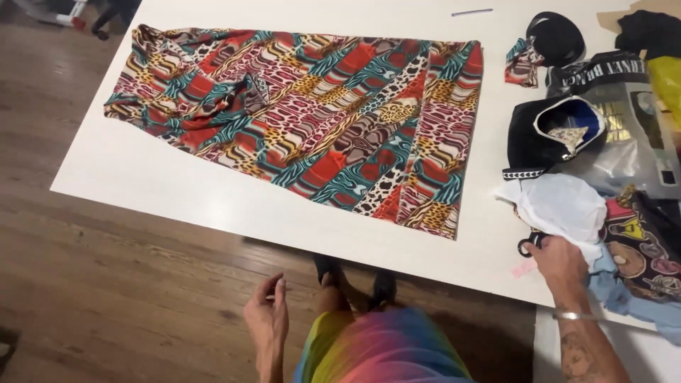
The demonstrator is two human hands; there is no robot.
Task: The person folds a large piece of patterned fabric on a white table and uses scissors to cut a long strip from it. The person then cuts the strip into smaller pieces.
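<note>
So here's where things stand: the big piece of multicoloured animal-print stretch fabric (312, 120) is already spread out on the white table (177, 191), mostly flat, though the left end is bunched into folds and hasn't been smoothed. That part looks done, give or take.

The right hand (560, 262) is over at the table's right edge, fingers curled down on the black-handled scissors (530, 243), which sit just beside a crumpled white cloth (557, 206). I think it's gripping the handles, but the fingers hide most of them, so can't swear to it. The left hand (267, 319) hangs loose below the table edge, half open, holding nothing.

No cuts visible in the fabric, so the cutting seems not yet started. A small scrap of the same print (523, 64) lies at the far right by a black bag (539, 131), well apart from the main piece.
</note>
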